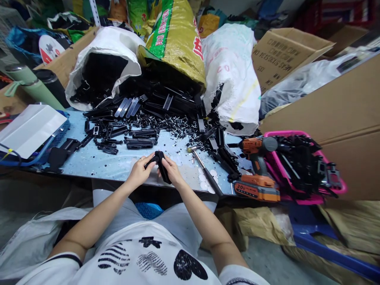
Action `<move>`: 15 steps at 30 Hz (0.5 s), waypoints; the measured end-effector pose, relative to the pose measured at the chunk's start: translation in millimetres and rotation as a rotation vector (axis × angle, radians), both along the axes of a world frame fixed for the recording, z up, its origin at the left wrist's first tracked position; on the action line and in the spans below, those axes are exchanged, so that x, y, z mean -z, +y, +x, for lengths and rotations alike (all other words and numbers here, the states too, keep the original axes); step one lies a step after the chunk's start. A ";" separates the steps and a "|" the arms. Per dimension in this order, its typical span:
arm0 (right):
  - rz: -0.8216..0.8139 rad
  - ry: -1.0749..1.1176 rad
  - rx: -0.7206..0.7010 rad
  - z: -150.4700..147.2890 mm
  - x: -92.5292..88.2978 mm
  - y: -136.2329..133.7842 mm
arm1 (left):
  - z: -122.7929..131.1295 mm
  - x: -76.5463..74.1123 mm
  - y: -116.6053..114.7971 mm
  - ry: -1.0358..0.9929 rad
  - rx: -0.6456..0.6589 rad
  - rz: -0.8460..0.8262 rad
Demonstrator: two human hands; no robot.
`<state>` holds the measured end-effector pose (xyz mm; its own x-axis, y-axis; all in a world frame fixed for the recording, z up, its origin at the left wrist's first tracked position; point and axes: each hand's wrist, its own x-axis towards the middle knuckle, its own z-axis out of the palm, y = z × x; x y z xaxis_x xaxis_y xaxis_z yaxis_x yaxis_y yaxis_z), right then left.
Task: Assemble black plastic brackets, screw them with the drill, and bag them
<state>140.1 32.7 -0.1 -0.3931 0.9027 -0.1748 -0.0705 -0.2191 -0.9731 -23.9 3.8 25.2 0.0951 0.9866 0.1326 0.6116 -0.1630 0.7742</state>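
Both hands grip a black folding plastic part (164,171) above the front edge of the blue table (86,160). My left hand (141,169) is closed on its left end, thumb and fingers pinching it. Wrapped round the longer, right-hand section is my right hand (170,169). The part is bent at its top; its exact kind cannot be made out. Just beyond the hands lie stacked black plastic pieces (141,138) and a heap of small metal screws or rivets (178,126). To the right, a hammer (206,170) with a dark handle rests at a slant.
An orange cordless drill (257,170) stands right of the hammer, beside a pink basket (341,186) of black parts. White sacks (231,75) and a yellow sack (181,43) spill black parts at the back. A blue tray (61,132) and green bottle (41,89) are at left.
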 end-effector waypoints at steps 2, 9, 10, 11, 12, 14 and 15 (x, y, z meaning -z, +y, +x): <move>0.112 -0.071 -0.050 11.5 -2.1 2.5 | 0.6 -2.9 -2.5 0.032 -0.012 0.025; 0.479 -0.269 -0.101 29.1 -14.5 -0.5 | 21.2 -10.6 -14.7 0.012 -0.079 0.142; 0.490 -0.254 -0.068 25.6 -13.7 -3.7 | 25.4 -11.5 -15.3 -0.024 -0.125 0.177; 0.498 -0.237 -0.029 21.6 -12.0 -7.4 | 28.6 -12.3 -15.3 -0.060 -0.174 0.213; 0.508 -0.225 0.009 17.4 -9.8 -11.2 | 30.5 -12.9 -14.8 -0.088 -0.206 0.245; 0.539 -0.242 0.054 10.2 -4.8 -18.2 | 30.5 -12.4 -12.5 -0.106 -0.176 0.274; 0.557 -0.272 0.062 7.6 -2.8 -21.0 | 29.4 -10.7 -11.2 -0.099 -0.134 0.269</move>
